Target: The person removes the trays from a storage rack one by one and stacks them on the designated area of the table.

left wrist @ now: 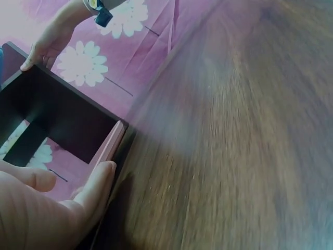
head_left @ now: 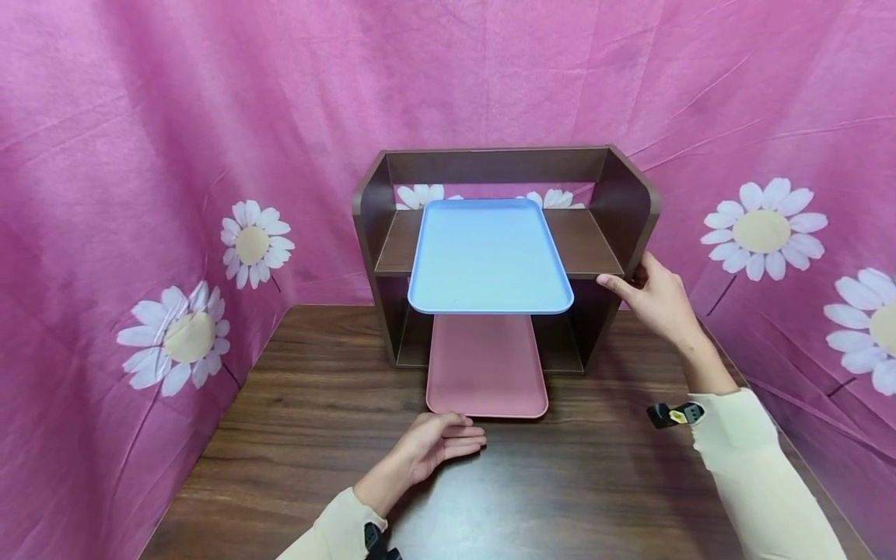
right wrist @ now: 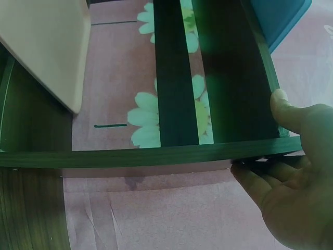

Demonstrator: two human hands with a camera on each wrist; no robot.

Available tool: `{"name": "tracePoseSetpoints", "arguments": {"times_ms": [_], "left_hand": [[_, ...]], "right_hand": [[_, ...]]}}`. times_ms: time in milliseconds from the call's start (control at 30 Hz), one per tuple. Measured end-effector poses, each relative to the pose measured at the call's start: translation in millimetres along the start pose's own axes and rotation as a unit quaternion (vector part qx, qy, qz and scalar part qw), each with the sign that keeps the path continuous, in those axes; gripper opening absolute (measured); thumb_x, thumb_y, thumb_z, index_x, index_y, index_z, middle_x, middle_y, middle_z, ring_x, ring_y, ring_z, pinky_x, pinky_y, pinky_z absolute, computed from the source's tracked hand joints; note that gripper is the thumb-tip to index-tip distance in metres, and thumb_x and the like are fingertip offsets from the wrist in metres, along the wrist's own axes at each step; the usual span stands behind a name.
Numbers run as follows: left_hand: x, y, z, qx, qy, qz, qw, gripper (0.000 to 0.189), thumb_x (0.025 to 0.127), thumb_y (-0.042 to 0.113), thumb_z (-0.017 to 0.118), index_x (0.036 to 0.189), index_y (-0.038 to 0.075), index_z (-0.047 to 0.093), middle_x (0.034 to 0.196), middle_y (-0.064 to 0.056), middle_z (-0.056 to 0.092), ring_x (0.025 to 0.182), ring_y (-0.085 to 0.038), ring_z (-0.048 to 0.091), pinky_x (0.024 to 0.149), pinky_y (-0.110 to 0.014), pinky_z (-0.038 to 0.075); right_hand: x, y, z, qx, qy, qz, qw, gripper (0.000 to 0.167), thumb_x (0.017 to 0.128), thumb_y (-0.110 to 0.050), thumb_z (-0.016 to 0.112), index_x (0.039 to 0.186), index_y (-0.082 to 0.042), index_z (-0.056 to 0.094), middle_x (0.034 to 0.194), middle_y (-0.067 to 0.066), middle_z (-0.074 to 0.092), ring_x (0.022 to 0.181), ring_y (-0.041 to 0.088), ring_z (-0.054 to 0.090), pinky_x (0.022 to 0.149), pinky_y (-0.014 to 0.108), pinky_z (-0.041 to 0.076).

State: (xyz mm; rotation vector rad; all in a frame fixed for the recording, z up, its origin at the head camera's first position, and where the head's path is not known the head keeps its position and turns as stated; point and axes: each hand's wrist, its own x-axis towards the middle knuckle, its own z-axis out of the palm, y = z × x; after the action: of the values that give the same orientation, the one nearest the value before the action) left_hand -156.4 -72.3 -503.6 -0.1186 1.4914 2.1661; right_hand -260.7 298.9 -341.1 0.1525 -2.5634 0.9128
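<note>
A dark brown two-tier shelf (head_left: 497, 166) stands at the back of the table. On its upper board lies a light blue tray (head_left: 490, 257), its near end jutting out past the front. Below, a pink tray (head_left: 486, 365) sticks out of the lower compartment. My left hand (head_left: 439, 446) is at the pink tray's front edge, fingers extended, thumb apart from them. My right hand (head_left: 658, 302) grips the shelf's right side panel; in the right wrist view the thumb (right wrist: 286, 112) lies on the upper board's front edge and the fingers reach behind the panel.
The wood-grain table (head_left: 301, 435) extends in front of the shelf and to both sides. A pink curtain (head_left: 280, 117) with large white daisies hangs behind and at both sides.
</note>
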Motion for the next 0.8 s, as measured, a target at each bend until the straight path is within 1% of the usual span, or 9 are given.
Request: {"name": "tracePoseSetpoints", "arguments": {"times_ms": [133, 200, 300, 433, 500, 567, 667, 733, 800], "left_hand": [[2.6, -4.1, 4.0, -0.028, -0.005, -0.010, 0.9996, 0.027, 0.105, 0.005, 0.049, 0.119, -0.018, 0.053, 0.134, -0.048, 0.058, 0.131, -0.057, 0.060, 0.108, -0.052, 0.057], [4.8, -5.4, 6.1, -0.048, -0.004, -0.011, 0.9988, 0.024, 0.105, 0.004, 0.048, 0.117, -0.017, 0.052, 0.136, -0.049, 0.055, 0.134, -0.058, 0.056, 0.111, -0.054, 0.054], [8.7, -6.9, 9.1, -0.096, -0.004, -0.012, 0.9953, 0.018, 0.107, 0.002, 0.045, 0.114, -0.014, 0.049, 0.142, -0.051, 0.049, 0.140, -0.059, 0.049, 0.118, -0.055, 0.047], [13.2, -10.0, 11.4, -0.151, -0.010, -0.015, 0.9884, 0.011, 0.109, 0.002, 0.041, 0.113, -0.007, 0.046, 0.151, -0.052, 0.038, 0.147, -0.057, 0.040, 0.125, -0.055, 0.038], [14.8, -11.6, 12.4, -0.157, -0.008, -0.009, 0.9875, 0.010, 0.110, 0.002, 0.040, 0.113, -0.005, 0.046, 0.153, -0.051, 0.035, 0.149, -0.056, 0.038, 0.126, -0.054, 0.037], [15.8, -12.9, 13.3, -0.165, -0.006, -0.003, 0.9862, 0.012, 0.111, 0.003, 0.039, 0.117, -0.006, 0.045, 0.155, -0.050, 0.033, 0.151, -0.055, 0.036, 0.127, -0.054, 0.036], [16.9, -14.5, 15.4, -0.172, 0.000, -0.001, 0.9852, 0.023, 0.112, 0.004, 0.038, 0.128, -0.012, 0.043, 0.158, -0.047, 0.031, 0.152, -0.053, 0.035, 0.127, -0.052, 0.037], [17.4, -15.2, 17.1, -0.182, 0.001, -0.005, 0.9833, 0.033, 0.113, 0.004, 0.037, 0.138, -0.017, 0.038, 0.160, -0.046, 0.029, 0.154, -0.051, 0.034, 0.127, -0.052, 0.037], [17.8, -15.9, 18.5, -0.184, 0.004, -0.007, 0.9829, 0.040, 0.113, 0.004, 0.036, 0.145, -0.020, 0.032, 0.161, -0.046, 0.027, 0.154, -0.051, 0.033, 0.127, -0.051, 0.037]], "right_hand": [[-0.7, 0, 0, 0.002, 0.001, 0.008, 1.0000, 0.054, 0.097, -0.047, 0.077, 0.129, -0.007, 0.062, 0.109, 0.025, 0.077, 0.083, 0.016, 0.064, 0.075, 0.027, 0.044], [-0.7, -1, 0, 0.005, 0.002, 0.011, 0.9999, 0.055, 0.097, -0.047, 0.077, 0.130, -0.006, 0.062, 0.111, 0.026, 0.077, 0.084, 0.016, 0.064, 0.076, 0.028, 0.044], [-0.4, -3, 0, 0.009, 0.002, 0.017, 0.9998, 0.057, 0.098, -0.048, 0.076, 0.132, -0.005, 0.061, 0.115, 0.027, 0.077, 0.086, 0.015, 0.064, 0.078, 0.030, 0.044], [-1.2, -6, 0, 0.015, 0.001, 0.025, 0.9996, 0.058, 0.099, -0.046, 0.074, 0.132, -0.002, 0.059, 0.110, 0.029, 0.077, 0.072, 0.007, 0.066, 0.073, 0.025, 0.045], [-1.6, -6, 0, 0.017, 0.002, 0.027, 0.9995, 0.056, 0.099, -0.046, 0.074, 0.130, -0.001, 0.059, 0.104, 0.029, 0.077, 0.062, 0.003, 0.065, 0.068, 0.023, 0.045], [-1.8, -7, 1, 0.017, 0.004, 0.028, 0.9994, 0.056, 0.099, -0.045, 0.074, 0.128, 0.000, 0.059, 0.101, 0.029, 0.076, 0.060, 0.004, 0.064, 0.067, 0.023, 0.045], [-1.5, -8, 2, 0.013, 0.010, 0.032, 0.9994, 0.056, 0.099, -0.045, 0.075, 0.127, 0.000, 0.060, 0.104, 0.030, 0.076, 0.071, 0.011, 0.066, 0.070, 0.028, 0.046], [-1.4, -8, 3, 0.011, 0.013, 0.037, 0.9992, 0.056, 0.098, -0.045, 0.076, 0.127, 0.000, 0.060, 0.108, 0.031, 0.076, 0.076, 0.012, 0.065, 0.072, 0.031, 0.047], [-1.0, -7, 4, 0.012, 0.014, 0.039, 0.9991, 0.056, 0.098, -0.044, 0.076, 0.128, 0.001, 0.060, 0.112, 0.033, 0.075, 0.075, 0.009, 0.064, 0.075, 0.033, 0.047]]}}
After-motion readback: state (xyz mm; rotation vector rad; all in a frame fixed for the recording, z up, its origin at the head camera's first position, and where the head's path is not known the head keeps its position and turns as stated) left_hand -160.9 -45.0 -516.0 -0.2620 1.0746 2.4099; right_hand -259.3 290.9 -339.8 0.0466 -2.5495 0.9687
